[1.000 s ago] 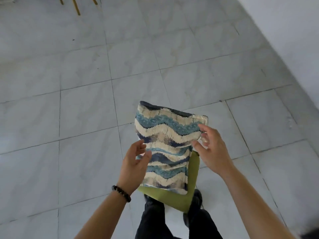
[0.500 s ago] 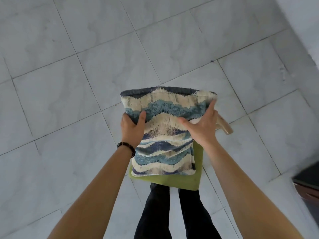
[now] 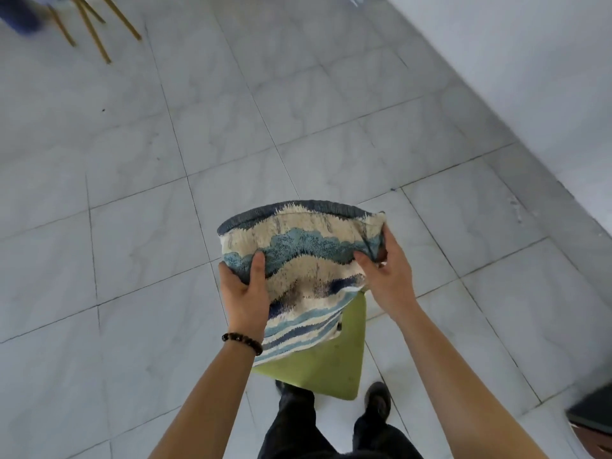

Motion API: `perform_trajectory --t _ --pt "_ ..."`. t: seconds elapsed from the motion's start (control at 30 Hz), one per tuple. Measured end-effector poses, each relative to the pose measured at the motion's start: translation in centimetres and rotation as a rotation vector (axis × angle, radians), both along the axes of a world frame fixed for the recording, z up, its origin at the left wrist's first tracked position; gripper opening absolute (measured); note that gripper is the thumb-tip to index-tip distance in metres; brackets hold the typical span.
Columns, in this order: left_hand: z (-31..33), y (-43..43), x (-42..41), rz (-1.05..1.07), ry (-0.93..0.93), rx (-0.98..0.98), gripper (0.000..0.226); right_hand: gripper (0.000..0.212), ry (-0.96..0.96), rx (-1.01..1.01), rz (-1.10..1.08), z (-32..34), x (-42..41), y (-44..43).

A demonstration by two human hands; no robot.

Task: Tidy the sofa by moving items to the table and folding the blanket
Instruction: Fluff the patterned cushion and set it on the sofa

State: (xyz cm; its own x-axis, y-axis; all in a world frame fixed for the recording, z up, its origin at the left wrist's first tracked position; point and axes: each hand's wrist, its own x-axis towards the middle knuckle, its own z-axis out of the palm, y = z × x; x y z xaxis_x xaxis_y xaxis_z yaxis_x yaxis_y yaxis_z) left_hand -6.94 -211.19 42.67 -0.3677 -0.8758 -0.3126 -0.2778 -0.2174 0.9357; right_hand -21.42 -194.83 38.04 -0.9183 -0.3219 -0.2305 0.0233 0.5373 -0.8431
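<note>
In front of me, held in the air above the tiled floor (image 3: 159, 167), the folded blanket (image 3: 308, 270) now bulges upward in an arc along its far edge, where half a second ago that edge ran nearly straight. My right hand (image 3: 389, 276) has left the flat, spread-finger press it had on the front and now clamps the blanket's right edge, thumb on the near face and fingers curled behind. My left hand (image 3: 246, 293) keeps its hold on the left edge, thumb on top and fingers underneath. My view has swung too: slanted wooden chair legs (image 3: 89, 31) have come in at the far left, and more of the pale wall (image 3: 530, 77) fills the right. A green pad (image 3: 331, 369) hangs under the blanket, skewed toward the right, mostly covered, and I cannot tell what it is or which hand carries it. My fingers behind the cloth are hidden. One of my shoes (image 3: 377, 400) shows and the other is largely behind the pad, while a piece of dark furniture (image 3: 592, 415) is cut off at the near right. The blanket is thick and tufted, in wavy bands of cream, teal and navy, the floor is glossy grey marbled tile, and a dark beaded bracelet (image 3: 241, 341) circles my left wrist.
</note>
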Motion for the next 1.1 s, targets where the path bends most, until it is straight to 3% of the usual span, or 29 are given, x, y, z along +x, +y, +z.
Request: perform_trajectory --t 0.23,0.5,0.63,0.7,0.87,0.97,1.1 --pt "9.0 8.1 -0.1 0.027 0.331 -0.087 0.021 0.073 0.149 -0.347 -0.060 7.3 0.3 8.8" --pt "14.4 13.7 -3.1 -0.308 0.523 0.063 0.029 0.048 0.269 -0.395 -0.314 11.5 1.4 17.0" --pt "14.3 16.3 -2.6 -0.577 0.549 0.240 0.040 0.036 0.256 -0.355 -0.477 11.6 6.8 20.8" --pt "13.7 17.8 -1.9 -0.744 0.545 0.288 0.034 0.037 0.230 -0.397 -0.579 11.3 10.6 22.7" --pt "13.1 25.0 0.7 -1.183 0.540 0.368 0.026 0.053 0.267 -0.437 -0.911 10.4 21.1 29.3" --pt "14.1 31.1 3.1 -1.421 0.528 0.438 0.037 0.070 0.340 -0.493 -1.147 10.4 27.7 33.4" --pt "15.2 40.8 6.7 -1.597 0.488 0.509 0.048 0.107 0.304 -0.528 -1.544 9.8 36.2 39.6"
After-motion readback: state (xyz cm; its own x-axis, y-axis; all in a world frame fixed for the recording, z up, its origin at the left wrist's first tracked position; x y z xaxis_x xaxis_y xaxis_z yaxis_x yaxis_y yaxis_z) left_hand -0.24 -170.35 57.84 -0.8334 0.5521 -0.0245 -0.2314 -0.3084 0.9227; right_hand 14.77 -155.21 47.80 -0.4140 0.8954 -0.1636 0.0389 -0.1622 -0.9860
